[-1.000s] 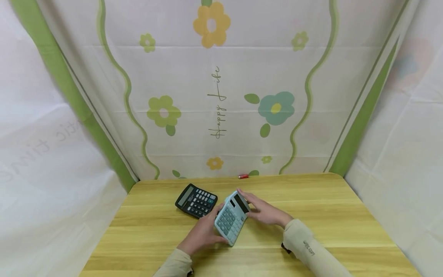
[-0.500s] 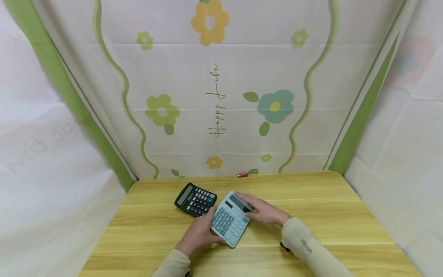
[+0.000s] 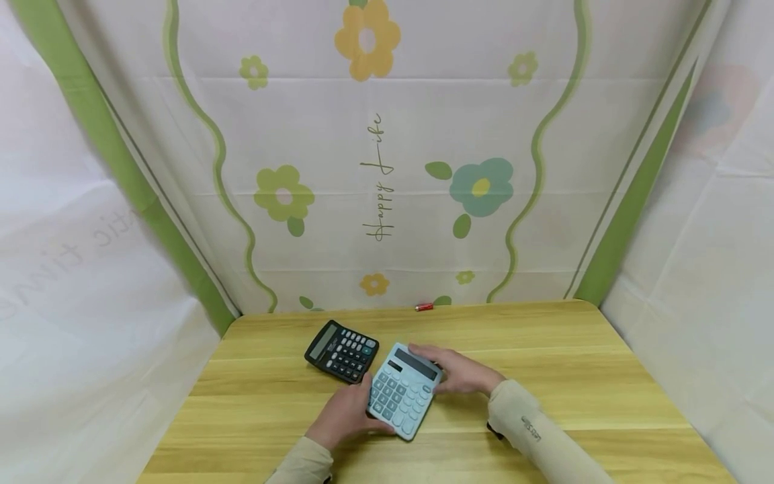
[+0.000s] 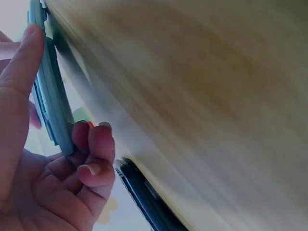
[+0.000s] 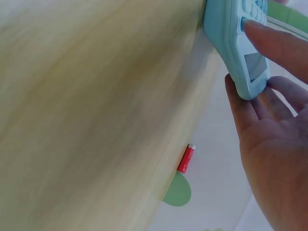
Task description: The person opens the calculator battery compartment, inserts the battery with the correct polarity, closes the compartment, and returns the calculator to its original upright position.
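Both hands hold a light blue calculator (image 3: 402, 396), its keys and display facing up. My left hand (image 3: 347, 413) grips its left and lower edge, the thumb along the near edge. At the far right corner my right hand (image 3: 462, 372) holds it by the display end, with the thumb at the side, as the right wrist view shows. In the left wrist view the light blue calculator (image 4: 53, 91) appears edge-on between thumb and curled fingers, slightly above the table. A black calculator (image 3: 342, 351) lies face up just beyond my left hand.
A small red battery (image 3: 424, 306) lies at the back edge of the wooden table (image 3: 544, 363). Behind the table hangs a white curtain (image 3: 326, 134) printed with flowers. More white cloth stands at both sides.
The light blue calculator has turned from a steep tilt to nearly flat, face up, and has come lower and slightly nearer. Both hands keep hold of it. The black calculator stays put.
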Action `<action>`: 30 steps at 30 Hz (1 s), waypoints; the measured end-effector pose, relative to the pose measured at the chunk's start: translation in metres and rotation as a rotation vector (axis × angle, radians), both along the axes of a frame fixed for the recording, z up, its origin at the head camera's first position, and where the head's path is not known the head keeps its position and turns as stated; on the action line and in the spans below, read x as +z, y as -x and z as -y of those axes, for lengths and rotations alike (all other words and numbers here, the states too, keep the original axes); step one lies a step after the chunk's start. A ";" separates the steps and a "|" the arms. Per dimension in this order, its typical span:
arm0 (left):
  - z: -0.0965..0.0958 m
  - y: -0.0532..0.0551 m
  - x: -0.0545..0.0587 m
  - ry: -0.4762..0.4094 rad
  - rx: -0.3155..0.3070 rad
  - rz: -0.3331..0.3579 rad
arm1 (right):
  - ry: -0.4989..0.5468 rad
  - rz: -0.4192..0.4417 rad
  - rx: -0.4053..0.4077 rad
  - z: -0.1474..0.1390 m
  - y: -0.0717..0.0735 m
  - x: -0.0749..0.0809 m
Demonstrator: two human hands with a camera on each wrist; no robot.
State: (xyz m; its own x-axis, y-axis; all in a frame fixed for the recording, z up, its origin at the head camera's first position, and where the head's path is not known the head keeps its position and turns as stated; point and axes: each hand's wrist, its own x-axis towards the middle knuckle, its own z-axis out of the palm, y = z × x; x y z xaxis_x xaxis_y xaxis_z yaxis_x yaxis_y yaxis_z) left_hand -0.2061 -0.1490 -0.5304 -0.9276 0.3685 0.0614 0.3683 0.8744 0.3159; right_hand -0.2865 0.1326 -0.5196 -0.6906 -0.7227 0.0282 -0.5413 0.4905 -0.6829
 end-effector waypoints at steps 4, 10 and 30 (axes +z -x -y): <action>-0.001 0.000 -0.001 0.014 0.004 0.003 | -0.003 0.023 0.007 0.002 0.000 0.001; 0.000 -0.002 -0.004 0.031 -0.007 -0.026 | -0.018 0.033 0.017 0.003 0.002 0.001; -0.005 -0.008 -0.001 0.216 -0.020 -0.191 | -0.053 0.024 0.045 0.004 0.003 -0.001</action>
